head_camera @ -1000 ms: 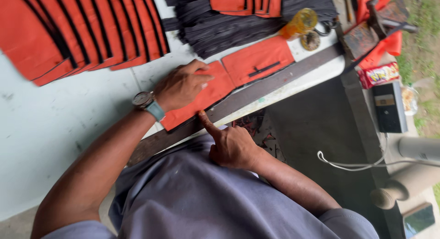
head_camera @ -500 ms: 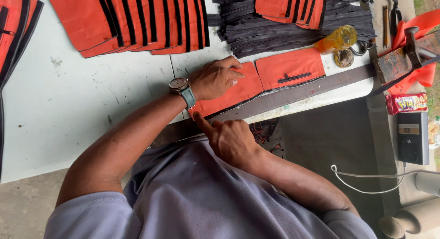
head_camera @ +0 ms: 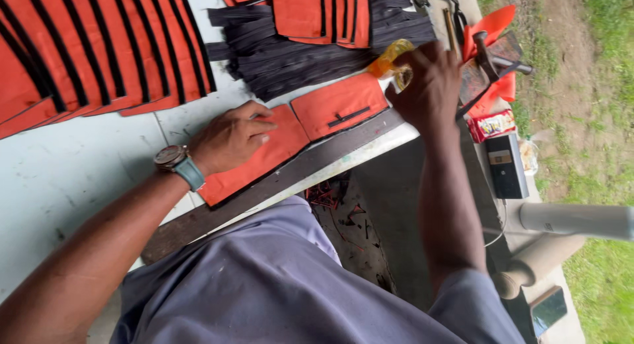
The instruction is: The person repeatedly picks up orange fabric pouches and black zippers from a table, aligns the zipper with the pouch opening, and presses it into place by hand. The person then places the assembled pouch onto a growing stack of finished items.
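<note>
Pressing flat on an orange fabric panel (head_camera: 261, 156), the left hand (head_camera: 228, 138) lies palm down with its fingers spread over the cloth; a wristwatch with a teal strap (head_camera: 178, 164) sits on that wrist. The panel lies at the near edge of the pale counter (head_camera: 59, 179), along a dark strip (head_camera: 277, 185) that runs beside the edge. Just beside it, to the right, lies a second orange panel with a short black slit trim (head_camera: 338, 107); whether the two panels are joined cannot be told. The right hand (head_camera: 428, 86) reaches out to the far right corner of the counter, its grip closed around a small amber translucent bottle (head_camera: 389, 59), fingers curled over it. Behind the panels lies a heap of black strips (head_camera: 284, 53), with more orange pieces stacked on top (head_camera: 317, 14). At the upper left, a fan of orange panels edged in black (head_camera: 92, 50) overlaps across the counter. A hammer (head_camera: 495, 57) rests on orange scraps beyond the right hand, near a small printed packet (head_camera: 490, 125) and a dark rectangular device (head_camera: 507, 166). Black offcuts litter the ground (head_camera: 343, 215) below the counter.
</note>
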Demonstrator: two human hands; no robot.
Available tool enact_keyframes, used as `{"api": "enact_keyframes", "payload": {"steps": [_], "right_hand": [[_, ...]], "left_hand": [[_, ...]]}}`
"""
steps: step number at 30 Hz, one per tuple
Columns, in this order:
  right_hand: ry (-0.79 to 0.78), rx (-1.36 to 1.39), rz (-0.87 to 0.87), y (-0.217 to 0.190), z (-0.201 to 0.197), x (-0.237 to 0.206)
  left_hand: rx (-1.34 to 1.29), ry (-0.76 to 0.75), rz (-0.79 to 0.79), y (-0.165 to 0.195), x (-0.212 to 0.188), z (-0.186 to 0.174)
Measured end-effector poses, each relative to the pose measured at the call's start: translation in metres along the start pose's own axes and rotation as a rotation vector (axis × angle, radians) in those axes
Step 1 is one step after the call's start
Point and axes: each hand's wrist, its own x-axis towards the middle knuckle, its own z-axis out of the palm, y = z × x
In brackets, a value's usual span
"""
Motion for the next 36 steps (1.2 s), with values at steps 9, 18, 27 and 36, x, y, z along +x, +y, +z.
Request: {"api": "enact_keyframes", "payload": {"steps": [9,18,27,36], "right_hand": [[-0.191,-0.064,0.038,0.093,0.072,0.015],[-0.335,0.847,-0.100,-0.082,-0.019,-0.052],[-0.492,0.667,-0.479,-0.239,-0.003,-0.079],[-0.474,0.877,0.061,-0.146,-0.026,-0.074]], "left_hand": [[0.004,-0.030,-0.054,0.001,0.002,0.000],[-0.023,-0.005,0.044,-0.017,0.002,0.008],[-0.096,-0.077,-0.106,-0.017,0.005,0.003],[-0.030,-0.106,-0.035,-0.001,-0.001,-0.008]]}}
